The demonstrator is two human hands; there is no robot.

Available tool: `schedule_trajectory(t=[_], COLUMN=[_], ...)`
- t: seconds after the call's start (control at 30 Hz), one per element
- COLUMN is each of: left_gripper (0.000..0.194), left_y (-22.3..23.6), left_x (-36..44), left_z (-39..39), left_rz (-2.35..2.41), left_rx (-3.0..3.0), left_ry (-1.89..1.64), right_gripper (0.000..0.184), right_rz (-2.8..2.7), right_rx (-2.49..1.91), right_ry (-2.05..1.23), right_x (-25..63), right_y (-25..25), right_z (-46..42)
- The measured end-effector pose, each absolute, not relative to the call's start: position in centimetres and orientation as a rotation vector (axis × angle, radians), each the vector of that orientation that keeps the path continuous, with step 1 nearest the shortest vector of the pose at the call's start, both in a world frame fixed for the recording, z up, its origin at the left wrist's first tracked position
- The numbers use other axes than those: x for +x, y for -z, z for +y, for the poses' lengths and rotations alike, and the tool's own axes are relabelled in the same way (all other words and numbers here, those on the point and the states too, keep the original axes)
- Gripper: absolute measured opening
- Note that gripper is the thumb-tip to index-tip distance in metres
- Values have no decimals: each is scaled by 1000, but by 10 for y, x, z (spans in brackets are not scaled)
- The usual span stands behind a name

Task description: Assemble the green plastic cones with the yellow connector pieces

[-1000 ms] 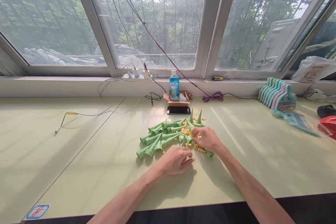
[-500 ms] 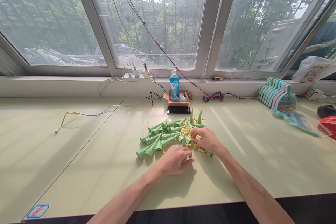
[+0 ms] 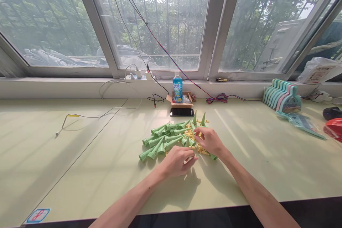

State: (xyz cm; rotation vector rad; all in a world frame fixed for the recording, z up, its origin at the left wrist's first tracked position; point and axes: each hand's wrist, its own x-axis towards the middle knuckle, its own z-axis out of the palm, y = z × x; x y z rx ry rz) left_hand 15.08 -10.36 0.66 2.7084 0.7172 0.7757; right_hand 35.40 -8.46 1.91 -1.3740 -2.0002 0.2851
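Note:
A heap of green cone-shaped plastic spikes (image 3: 162, 138) lies mid-table, mixed with several small yellow plastic pieces (image 3: 190, 134). My left hand (image 3: 176, 162) hovers just in front of the heap, fingers curled together around something I cannot make out. My right hand (image 3: 211, 141) rests on the right side of the heap, its fingertips pinched over the yellow pieces; what they grip is too small to name. A green spike tip (image 3: 213, 156) pokes out from under the right wrist.
Behind the heap lie a black phone (image 3: 182, 112), a small cardboard box (image 3: 181, 102) and a blue bottle (image 3: 177, 87). Cables run along the sill. Pastel plastic parts (image 3: 281, 96) stand at the right, a red object (image 3: 333, 127) at the far right edge.
My left hand has lifted slightly off the table. My right hand's fingers have shifted a little back over the yellow pieces.

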Motion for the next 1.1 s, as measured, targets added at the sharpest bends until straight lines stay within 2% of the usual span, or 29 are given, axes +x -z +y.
schedule_trajectory(t=[0.4,0.63,0.8,1.1], left_gripper=[32,25,21,23], left_y=[-11,-13,-11,-6], left_x=[151,150,149,149], left_z=[-102,-101,-96,-90], left_rz=[956,1056,1191,1221], left_rx=[2498,2328,2274,2299], left_ry=[-1192,-1307,-1269,-1120], right_gripper=[9,11,19,18], right_rz=[-1721,-1733,-1762,-1775], right_rx=[-1128,-1079,-1096,-1068], right_ry=[-283,-279,-282,-310], right_x=[343,338,337,335], right_y=[-14,-17,-12,-9], right_z=[-86,-89,-88,-87])
